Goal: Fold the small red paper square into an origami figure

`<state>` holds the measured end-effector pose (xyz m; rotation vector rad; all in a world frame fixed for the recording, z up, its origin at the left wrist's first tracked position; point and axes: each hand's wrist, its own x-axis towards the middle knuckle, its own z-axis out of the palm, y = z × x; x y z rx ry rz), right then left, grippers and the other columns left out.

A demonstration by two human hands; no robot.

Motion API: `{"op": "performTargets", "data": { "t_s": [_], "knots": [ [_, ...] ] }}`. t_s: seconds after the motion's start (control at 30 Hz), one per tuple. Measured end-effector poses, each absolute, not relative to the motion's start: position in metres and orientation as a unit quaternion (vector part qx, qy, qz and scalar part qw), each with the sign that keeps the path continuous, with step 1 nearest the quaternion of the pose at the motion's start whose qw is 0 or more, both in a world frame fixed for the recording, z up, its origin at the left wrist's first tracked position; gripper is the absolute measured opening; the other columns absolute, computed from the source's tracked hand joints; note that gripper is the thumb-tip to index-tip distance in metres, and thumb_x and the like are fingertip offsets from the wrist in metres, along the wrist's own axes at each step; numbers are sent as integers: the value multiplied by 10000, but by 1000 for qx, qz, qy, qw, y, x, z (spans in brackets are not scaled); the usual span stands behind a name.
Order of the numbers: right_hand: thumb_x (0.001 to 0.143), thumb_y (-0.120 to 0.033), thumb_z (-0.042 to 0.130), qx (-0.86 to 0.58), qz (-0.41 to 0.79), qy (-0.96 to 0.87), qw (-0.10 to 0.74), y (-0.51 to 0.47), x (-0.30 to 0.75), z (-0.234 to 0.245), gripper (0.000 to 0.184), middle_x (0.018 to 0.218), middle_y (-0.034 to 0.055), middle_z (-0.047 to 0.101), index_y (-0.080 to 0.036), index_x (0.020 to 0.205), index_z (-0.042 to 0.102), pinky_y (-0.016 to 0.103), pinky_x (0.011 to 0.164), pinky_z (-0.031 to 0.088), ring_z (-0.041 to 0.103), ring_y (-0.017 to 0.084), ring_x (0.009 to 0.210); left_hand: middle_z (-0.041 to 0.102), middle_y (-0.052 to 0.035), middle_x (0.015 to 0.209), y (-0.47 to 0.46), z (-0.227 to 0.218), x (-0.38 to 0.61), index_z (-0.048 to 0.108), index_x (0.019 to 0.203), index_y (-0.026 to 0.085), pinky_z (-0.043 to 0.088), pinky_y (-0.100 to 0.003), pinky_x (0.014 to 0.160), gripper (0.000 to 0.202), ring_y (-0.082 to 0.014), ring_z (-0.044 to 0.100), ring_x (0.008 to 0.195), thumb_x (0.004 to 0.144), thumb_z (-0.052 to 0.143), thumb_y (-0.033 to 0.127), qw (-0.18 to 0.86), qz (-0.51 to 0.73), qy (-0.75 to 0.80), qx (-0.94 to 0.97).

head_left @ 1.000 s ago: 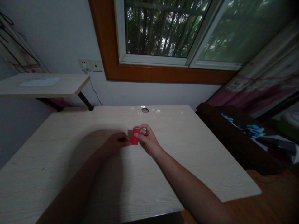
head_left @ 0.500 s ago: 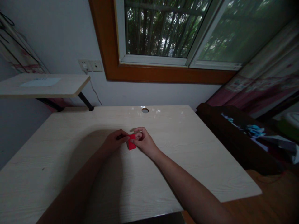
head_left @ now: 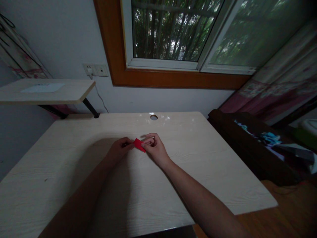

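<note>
A small red folded piece of paper [head_left: 139, 144] is held just above the light wooden desk [head_left: 74, 172], between both hands. My left hand [head_left: 120, 147] pinches its left end with closed fingers. My right hand [head_left: 154, 148] pinches its right end between thumb and forefinger, the other fingers curled. The paper lies tilted, nearly flat, its left end higher.
A round cable hole [head_left: 154, 117] sits at the desk's far edge. A raised side shelf [head_left: 49, 92] with a white sheet stands at the left, under a wall socket [head_left: 96, 69]. A dark piece of furniture [head_left: 250, 145] with clutter borders the desk's right side. A window is ahead.
The red paper stood upright in my right hand a second ago. My left hand has closed on it, and the paper has turned to lie nearly flat between both hands.
</note>
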<state>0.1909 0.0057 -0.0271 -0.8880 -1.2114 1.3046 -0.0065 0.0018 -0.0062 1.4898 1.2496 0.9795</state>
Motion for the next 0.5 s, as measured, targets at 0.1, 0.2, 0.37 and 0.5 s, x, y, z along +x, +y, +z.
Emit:
{"op": "performTargets", "data": {
  "t_s": [0.1, 0.2, 0.37, 0.5],
  "knots": [
    [732, -242, 755, -387, 532, -506, 557, 7, 192, -27, 394, 757, -30, 693, -234, 1044, 516, 256, 653, 483, 630, 132, 661, 615, 17, 697, 2, -6, -7, 641, 757, 157, 415, -230, 642, 167, -126, 546, 667, 774, 678, 318, 463, 392, 507, 612],
    [742, -252, 745, -397, 519, -526, 545, 6, 193, -27, 383, 762, -27, 690, -233, 1052, 521, 258, 646, 487, 632, 135, 657, 651, -1, 771, 2, -7, -6, 652, 809, 162, 458, -247, 701, 163, -144, 595, 729, 785, 674, 321, 447, 396, 500, 627],
    [767, -232, 714, -396, 479, -601, 504, 2, 194, -25, 357, 797, -9, 707, -226, 1069, 525, 280, 697, 514, 660, 150, 710, 694, -37, 889, 4, -13, -6, 670, 938, 174, 499, -269, 721, 223, -168, 644, 784, 796, 682, 346, 423, 388, 496, 651],
    [796, -233, 691, -402, 429, -657, 473, 0, 196, -22, 322, 816, -5, 717, -230, 1074, 529, 278, 695, 515, 676, 156, 736, 689, -25, 782, 4, -17, -8, 679, 848, 173, 488, -265, 690, 184, -164, 641, 728, 833, 651, 354, 392, 365, 491, 687]
  ]
}}
